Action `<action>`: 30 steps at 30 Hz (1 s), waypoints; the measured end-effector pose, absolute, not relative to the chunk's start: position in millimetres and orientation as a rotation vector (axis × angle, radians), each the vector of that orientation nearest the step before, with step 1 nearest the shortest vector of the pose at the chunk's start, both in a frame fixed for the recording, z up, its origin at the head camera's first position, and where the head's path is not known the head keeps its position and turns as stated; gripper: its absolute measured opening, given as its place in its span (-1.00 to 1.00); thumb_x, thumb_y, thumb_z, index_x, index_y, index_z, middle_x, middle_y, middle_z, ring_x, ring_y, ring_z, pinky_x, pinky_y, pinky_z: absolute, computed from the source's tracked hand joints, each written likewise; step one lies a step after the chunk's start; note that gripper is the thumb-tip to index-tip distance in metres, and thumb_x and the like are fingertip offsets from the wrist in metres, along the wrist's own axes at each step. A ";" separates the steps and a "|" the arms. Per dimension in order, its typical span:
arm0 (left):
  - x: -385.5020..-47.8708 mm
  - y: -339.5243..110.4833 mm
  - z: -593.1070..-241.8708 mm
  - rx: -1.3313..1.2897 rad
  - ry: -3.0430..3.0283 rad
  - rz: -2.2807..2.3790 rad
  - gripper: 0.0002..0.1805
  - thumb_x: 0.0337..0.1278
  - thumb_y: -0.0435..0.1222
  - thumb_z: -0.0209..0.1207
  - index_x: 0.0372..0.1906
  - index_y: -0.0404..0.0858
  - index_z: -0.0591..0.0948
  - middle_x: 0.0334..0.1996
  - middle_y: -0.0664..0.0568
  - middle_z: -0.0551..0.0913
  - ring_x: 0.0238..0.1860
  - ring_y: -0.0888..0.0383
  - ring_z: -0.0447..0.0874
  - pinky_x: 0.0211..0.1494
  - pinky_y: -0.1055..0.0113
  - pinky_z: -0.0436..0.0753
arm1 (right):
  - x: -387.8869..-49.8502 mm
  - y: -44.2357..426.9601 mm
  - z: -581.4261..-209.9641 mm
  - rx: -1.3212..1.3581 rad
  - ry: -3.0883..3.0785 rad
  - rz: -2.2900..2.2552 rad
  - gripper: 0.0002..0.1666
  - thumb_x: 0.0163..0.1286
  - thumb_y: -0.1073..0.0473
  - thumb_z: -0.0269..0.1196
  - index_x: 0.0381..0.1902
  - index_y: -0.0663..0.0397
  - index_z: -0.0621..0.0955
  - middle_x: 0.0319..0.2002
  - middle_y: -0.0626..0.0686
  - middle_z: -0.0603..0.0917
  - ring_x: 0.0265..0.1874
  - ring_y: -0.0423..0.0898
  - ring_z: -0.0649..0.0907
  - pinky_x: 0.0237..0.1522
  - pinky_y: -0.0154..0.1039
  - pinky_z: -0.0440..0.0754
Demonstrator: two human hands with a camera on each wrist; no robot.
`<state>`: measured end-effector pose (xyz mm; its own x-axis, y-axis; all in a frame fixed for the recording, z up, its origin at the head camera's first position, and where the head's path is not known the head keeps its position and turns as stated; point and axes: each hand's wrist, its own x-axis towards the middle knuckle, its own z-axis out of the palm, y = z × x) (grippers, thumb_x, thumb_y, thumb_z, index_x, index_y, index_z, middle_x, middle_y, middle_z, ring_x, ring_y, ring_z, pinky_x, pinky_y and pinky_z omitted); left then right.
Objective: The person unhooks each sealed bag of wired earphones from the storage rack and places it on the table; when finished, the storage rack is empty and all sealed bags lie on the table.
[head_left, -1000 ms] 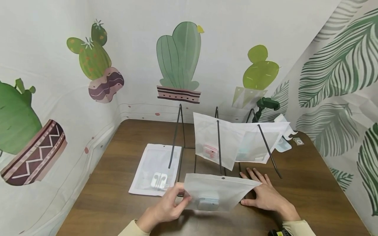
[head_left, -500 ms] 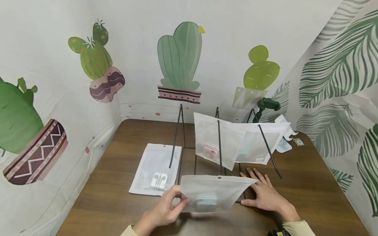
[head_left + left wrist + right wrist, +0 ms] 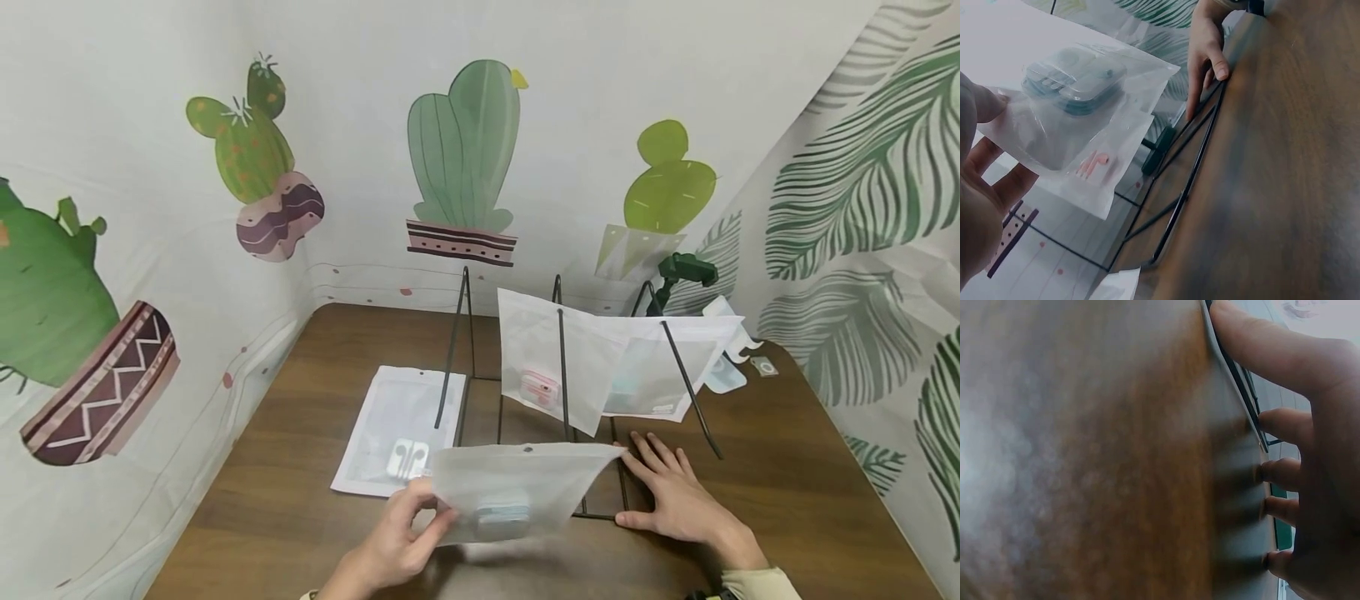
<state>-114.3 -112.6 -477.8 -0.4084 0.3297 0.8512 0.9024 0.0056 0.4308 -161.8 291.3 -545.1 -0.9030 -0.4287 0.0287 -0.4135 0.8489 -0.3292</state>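
My left hand (image 3: 397, 533) pinches the left edge of a translucent white zip pouch (image 3: 517, 479), which holds a teal-tinted earphone case (image 3: 1075, 78). The pouch is raised above the table in front of a black wire display rack (image 3: 453, 346). On the rack's middle hook hangs a pouch with pink earphones (image 3: 540, 387); another pouch (image 3: 663, 367) with bluish contents hangs on the right hook. My right hand (image 3: 678, 496) rests with spread fingers on the table, its thumb and fingertips at the rack's base wire (image 3: 1235, 369).
A white pouch with white earphones (image 3: 408, 458) lies flat on the wooden table (image 3: 247, 500), left of the rack. Behind the rack at right stand a dark green clamp-like holder (image 3: 686, 271) and a white-blue piece (image 3: 726, 375). A small tag (image 3: 765, 365) lies beside it.
My left hand has shifted left with the held pouch, uncovering more of the rack's front base wire. The right hand stays at the base. The view has turned slightly.
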 end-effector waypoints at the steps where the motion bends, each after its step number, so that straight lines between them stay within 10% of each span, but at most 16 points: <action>1: -113.0 -114.4 -478.1 -1.254 -1.764 -1.425 -0.83 0.32 -0.47 0.08 -0.22 -0.58 0.41 -0.36 -0.14 0.55 -0.42 0.10 0.57 -0.33 0.45 0.66 | -161.4 291.3 -545.1 -0.675 2.976 -0.514 0.17 0.01 -0.52 0.29 0.46 -0.04 0.31 0.46 0.33 0.19 0.42 0.40 0.11 0.25 0.49 0.01; 30: -89.1 -171.5 -503.9 -1.060 -1.826 -1.518 -0.69 0.26 -0.44 0.16 -0.09 -0.65 0.40 -0.10 -0.10 0.62 -0.09 0.31 0.62 -0.20 0.50 0.65 | -159.6 291.0 -544.5 -0.688 2.983 -0.544 0.17 0.02 -0.50 0.30 0.47 -0.05 0.29 0.47 0.32 0.18 0.43 0.39 0.11 0.24 0.50 0.01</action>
